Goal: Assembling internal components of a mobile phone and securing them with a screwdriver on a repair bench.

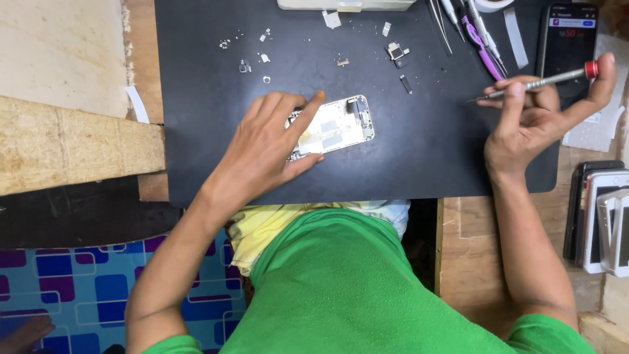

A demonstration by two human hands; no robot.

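The opened phone [333,126] lies near the middle of the black mat [419,157], bare mat all around it — widest to its right. The left hand [268,147] rests on its left end, fingers spread and loose, pinning it down. The right hand [537,111], well apart at the mat's right edge, pinches a slim screwdriver [544,82] with a red cap. Tiny metal parts [252,56] lie scattered at the far side, beside tweezers [472,29] and a dark lit phone [569,39]. More phones [599,219] are stacked on the worktop's right.

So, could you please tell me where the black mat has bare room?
Free: the black mat between the opened phone and the right hand, plus its left side. Crowded: the far edge, with small parts and tweezers.
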